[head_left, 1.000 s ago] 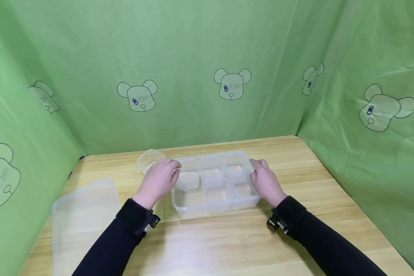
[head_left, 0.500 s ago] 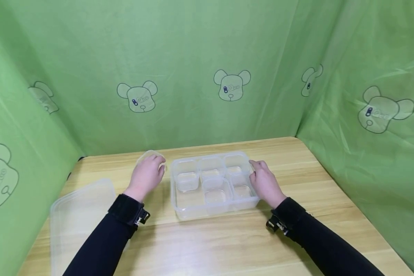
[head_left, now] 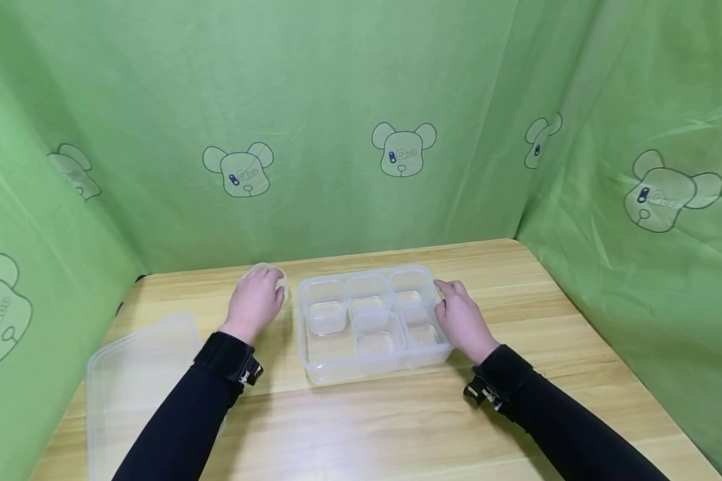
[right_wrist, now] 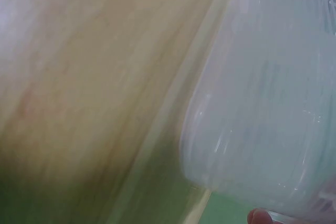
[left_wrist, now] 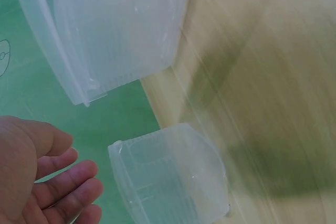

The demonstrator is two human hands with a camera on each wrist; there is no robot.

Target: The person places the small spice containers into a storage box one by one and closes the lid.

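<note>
A clear rectangular storage box [head_left: 376,366] stands mid-table with several small clear square containers in it; its front-left part shows bare floor. My right hand [head_left: 464,319] grips the box's right rim; in the right wrist view only a fingertip [right_wrist: 259,217] shows beside the box wall [right_wrist: 262,114]. At the back left, a loose small clear container [head_left: 285,286] sits on the table, partly hidden by my left hand [head_left: 253,304]. In the left wrist view the left fingers [left_wrist: 79,192] are loosely bent, apart from that container [left_wrist: 170,177].
A large flat translucent lid [head_left: 138,374] lies at the left of the wooden table [head_left: 385,427], partly under the left sleeve. Green curtains [head_left: 337,214] with bear-head prints hang behind and at both sides.
My left hand has moved left from the storage box's back-left corner to the loose small container. The right hand stays at the box's right rim.
</note>
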